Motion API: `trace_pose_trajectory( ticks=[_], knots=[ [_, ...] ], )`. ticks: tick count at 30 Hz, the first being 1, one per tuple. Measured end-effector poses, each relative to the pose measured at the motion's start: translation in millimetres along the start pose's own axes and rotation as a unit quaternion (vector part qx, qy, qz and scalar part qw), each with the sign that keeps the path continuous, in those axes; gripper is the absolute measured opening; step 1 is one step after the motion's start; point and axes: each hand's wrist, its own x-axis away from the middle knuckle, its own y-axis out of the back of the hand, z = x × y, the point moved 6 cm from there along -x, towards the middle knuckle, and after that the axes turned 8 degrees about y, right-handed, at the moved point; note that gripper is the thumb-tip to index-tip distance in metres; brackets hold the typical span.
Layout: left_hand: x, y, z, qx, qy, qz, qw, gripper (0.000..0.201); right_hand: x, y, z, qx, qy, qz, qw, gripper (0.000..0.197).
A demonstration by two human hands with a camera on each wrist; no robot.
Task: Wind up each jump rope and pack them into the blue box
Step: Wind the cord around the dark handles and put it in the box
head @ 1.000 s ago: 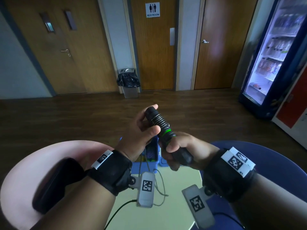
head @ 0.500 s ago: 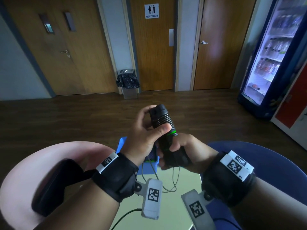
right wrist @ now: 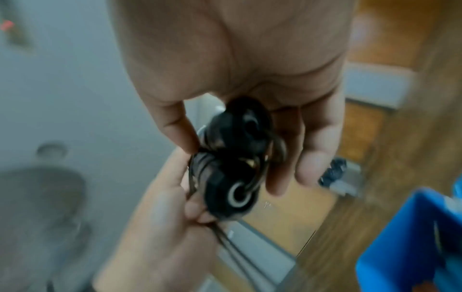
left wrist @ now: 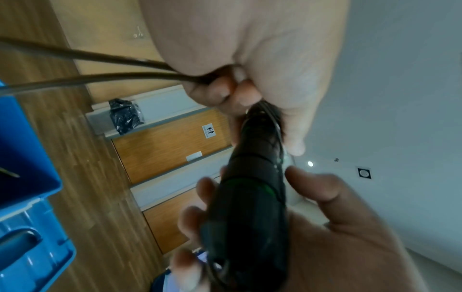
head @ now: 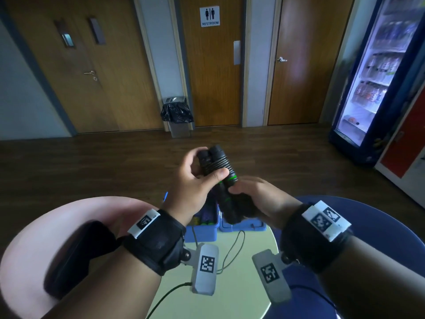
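I hold one jump rope up in front of me: its two black handles (head: 218, 166) with green rings lie side by side, with cord wound round them. My left hand (head: 199, 172) grips the upper end and pinches the cord (left wrist: 105, 78) in its curled fingers. The lower end is gripped by my right hand (head: 249, 195); the right wrist view shows the handles' end caps (right wrist: 237, 158) between its thumb and fingers. A loose loop of cord (head: 232, 249) hangs onto the table. The blue box (head: 202, 233) stands open below my hands, with its lid (head: 241, 226) beside it.
A pale green round table (head: 230, 300) lies under my wrists. A pink chair (head: 46, 238) with a black object (head: 76, 256) is on the left, a blue chair (head: 391, 226) on the right. A bin (head: 177, 118) and a drinks fridge (head: 377, 77) stand far off.
My left hand has circled round the upper end of the handles with the cord. The handles have turned, so that both now show side by side. The right hand keeps its hold.
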Motion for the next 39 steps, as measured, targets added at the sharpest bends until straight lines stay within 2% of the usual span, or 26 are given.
trace_pose_trajectory(
  ticks=[2, 4, 7, 10, 11, 14, 16, 20, 23, 26, 29, 33, 37, 39],
  knots=[
    [-1.8, 3.2, 1.7, -0.043, -0.003, -0.041, 0.998, 0.053, -5.3, 6.6, 9.5, 0.197, 0.054, -0.058, 0.977, 0.036],
    [-2.7, 3.2, 2.2, -0.074, 0.001, -0.077, 0.994, 0.054, -5.2, 0.0, 13.6, 0.342, 0.063, -0.061, 0.935, 0.057],
    [-1.4, -1.3, 3.5, -0.081, 0.035, -0.090, 0.992, 0.053, -4.4, -14.7, 11.6, 0.416, 0.071, -0.059, 0.905, 0.075],
    [-0.5, -5.6, 1.1, -0.082, 0.028, -0.067, 0.994, 0.048, -4.5, -11.3, 12.4, 0.438, 0.088, -0.123, 0.886, 0.057],
    [0.1, -5.6, -2.6, -0.095, 0.017, -0.063, 0.993, 0.047, -4.2, -8.1, 11.9, 0.423, 0.086, -0.139, 0.891, 0.052],
    [-1.6, 0.3, -5.1, -0.100, -0.008, -0.040, 0.994, 0.052, -3.8, -4.8, 7.6, 0.290, 0.073, -0.139, 0.944, 0.046],
    [-2.2, 3.5, -4.5, -0.069, -0.013, -0.010, 0.997, 0.056, -2.7, -8.8, 8.2, 0.207, 0.080, -0.114, 0.968, 0.044],
    [-3.6, 9.2, -5.9, -0.015, -0.036, 0.030, 0.999, 0.057, 0.9, -16.9, 13.7, 0.074, 0.088, -0.048, 0.992, 0.032],
    [-6.5, 9.4, 1.0, 0.022, -0.025, 0.056, 0.998, 0.057, 4.9, -24.3, 15.7, 0.002, 0.085, 0.004, 0.996, 0.026],
    [-9.1, 5.7, 8.1, 0.065, 0.001, 0.078, 0.995, 0.058, 8.0, -28.0, 13.9, -0.097, 0.070, 0.033, 0.992, 0.009],
    [-11.3, 4.6, 9.3, 0.071, 0.013, 0.099, 0.992, 0.058, 8.2, -24.5, 9.4, -0.115, 0.041, 0.035, 0.992, 0.029],
    [-14.5, 4.0, 9.5, 0.076, 0.023, 0.101, 0.992, 0.061, 8.3, -24.0, 9.0, -0.135, 0.018, 0.050, 0.989, 0.028],
    [-13.1, -4.1, 15.8, 0.086, 0.042, 0.095, 0.991, 0.083, 10.2, -29.4, 7.5, -0.181, 0.003, 0.105, 0.978, 0.033],
    [-12.8, -4.8, 18.5, 0.085, 0.039, 0.095, 0.991, 0.086, 11.7, -34.0, 4.3, -0.224, -0.013, 0.139, 0.965, 0.033]
  ],
)
